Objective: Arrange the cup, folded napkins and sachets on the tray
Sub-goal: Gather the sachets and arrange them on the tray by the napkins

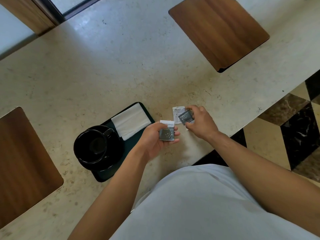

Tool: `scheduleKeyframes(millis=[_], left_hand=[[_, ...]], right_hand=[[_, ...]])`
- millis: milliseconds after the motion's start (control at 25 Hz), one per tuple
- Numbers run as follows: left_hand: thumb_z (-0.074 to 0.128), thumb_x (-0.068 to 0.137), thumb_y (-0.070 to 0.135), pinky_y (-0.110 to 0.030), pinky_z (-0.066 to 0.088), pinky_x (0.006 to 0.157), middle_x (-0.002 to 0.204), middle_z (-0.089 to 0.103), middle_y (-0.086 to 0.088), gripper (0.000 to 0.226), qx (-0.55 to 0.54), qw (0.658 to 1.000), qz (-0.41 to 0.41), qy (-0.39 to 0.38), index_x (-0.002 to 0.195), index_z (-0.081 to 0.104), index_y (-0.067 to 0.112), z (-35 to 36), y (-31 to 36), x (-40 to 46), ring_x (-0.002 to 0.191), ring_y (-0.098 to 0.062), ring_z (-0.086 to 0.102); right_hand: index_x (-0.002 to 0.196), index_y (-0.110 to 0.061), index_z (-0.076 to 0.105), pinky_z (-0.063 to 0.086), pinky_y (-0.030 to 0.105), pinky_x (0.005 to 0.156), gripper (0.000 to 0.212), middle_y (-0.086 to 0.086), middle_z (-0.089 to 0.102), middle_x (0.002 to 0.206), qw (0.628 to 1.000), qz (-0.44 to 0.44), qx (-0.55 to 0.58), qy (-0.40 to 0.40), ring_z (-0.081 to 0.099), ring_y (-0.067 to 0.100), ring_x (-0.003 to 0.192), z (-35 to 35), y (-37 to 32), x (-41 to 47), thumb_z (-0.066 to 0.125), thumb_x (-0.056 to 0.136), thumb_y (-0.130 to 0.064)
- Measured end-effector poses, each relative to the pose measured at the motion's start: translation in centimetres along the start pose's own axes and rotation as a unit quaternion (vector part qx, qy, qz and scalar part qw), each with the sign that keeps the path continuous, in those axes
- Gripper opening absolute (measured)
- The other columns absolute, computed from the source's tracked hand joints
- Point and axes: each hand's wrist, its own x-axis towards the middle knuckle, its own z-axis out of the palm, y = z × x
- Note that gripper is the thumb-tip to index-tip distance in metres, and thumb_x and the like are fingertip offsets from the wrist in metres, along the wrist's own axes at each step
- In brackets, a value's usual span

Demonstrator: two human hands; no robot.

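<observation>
A dark tray (149, 116) lies on the marble counter. On it stands a black cup (93, 144) on a black saucer (114, 163), with white folded napkins (131, 122) at the tray's far end. My left hand (155, 141) is just right of the tray and holds a grey-and-white sachet (166, 131). My right hand (200, 122) pinches a second grey sachet (185, 117) over a white sachet (178, 112) that lies on the counter.
The beige marble counter (121, 66) has wooden inlay panels at the far right (220, 30) and the near left (24, 156). The counter's edge runs diagonally at the right, with a patterned floor (297, 129) beyond it.
</observation>
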Motion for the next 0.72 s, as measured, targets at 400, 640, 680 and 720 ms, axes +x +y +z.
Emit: scheduleKeyframes(millis=[400,640,680,720], left_hand=[[0.048,0.101,0.013,-0.047,0.062,0.073,0.106,0.075,-0.027,0.029,-0.009,1.000,0.013,0.019,0.123,0.058,-0.001,-1.6,-1.3,-1.0,0.097,-0.039,0.075],[0.047,0.101,0.014,-0.048,0.063,0.075,0.107,0.076,-0.026,0.030,-0.011,1.000,0.016,0.021,0.124,0.059,-0.002,-2.0,-1.5,-0.9,0.095,-0.036,0.075],[0.048,0.100,0.014,-0.050,0.063,0.077,0.108,0.075,-0.025,0.030,-0.010,1.000,0.019,0.018,0.122,0.062,-0.001,-2.0,-1.6,-0.8,0.094,-0.036,0.075],[0.047,0.100,0.014,-0.052,0.063,0.081,0.108,0.075,-0.025,0.031,-0.013,1.000,0.023,0.015,0.119,0.067,0.000,-1.9,-1.7,-0.8,0.093,-0.035,0.074]], right_hand=[[0.084,-0.017,0.061,0.047,0.028,0.056,0.011,0.001,0.071,0.074,0.986,0.088,0.140,0.018,0.064,0.016,0.064,0.1,-0.2,-2.4,0.066,0.089,-0.026],[0.102,-0.003,0.064,0.060,0.031,0.060,0.011,0.018,0.078,0.084,0.893,0.097,0.436,-0.058,0.077,0.031,0.074,-0.2,-3.4,-4.8,0.064,0.094,-0.011],[0.103,-0.002,0.065,0.060,0.029,0.058,0.012,0.018,0.078,0.084,0.885,0.094,0.451,-0.075,0.076,0.030,0.072,0.0,-4.0,-5.2,0.064,0.095,-0.011],[0.103,-0.001,0.065,0.058,0.028,0.055,0.014,0.017,0.078,0.084,0.882,0.092,0.455,-0.083,0.075,0.027,0.068,0.4,-4.5,-5.6,0.065,0.095,-0.012]])
